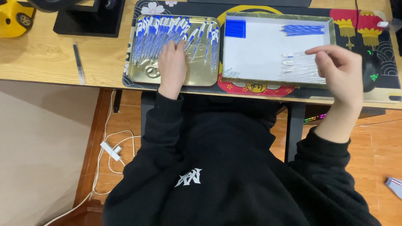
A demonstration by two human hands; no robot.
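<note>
My left hand [171, 65] rests palm down in a gold metal tray [204, 77], fingers among several blue-and-white pens [157, 35] heaped at its far side; whether the fingers grip one is hidden. My right hand [341, 73] hovers over the near right corner of a second tray [259, 48] with a white lining, fingers pinched together with nothing visible between them. That tray holds a stack of blue caps [235, 29], a bundle of blue refills [302, 29] and several clear pen barrels [299, 67] just under my right hand.
Both trays lie on a dark patterned desk mat [360, 25] on a wooden desk [46, 54]. A loose pen [78, 60] lies to the left, a yellow toy [14, 16] at the far left corner, a black mouse [372, 69] at the right. Cables run on the floor.
</note>
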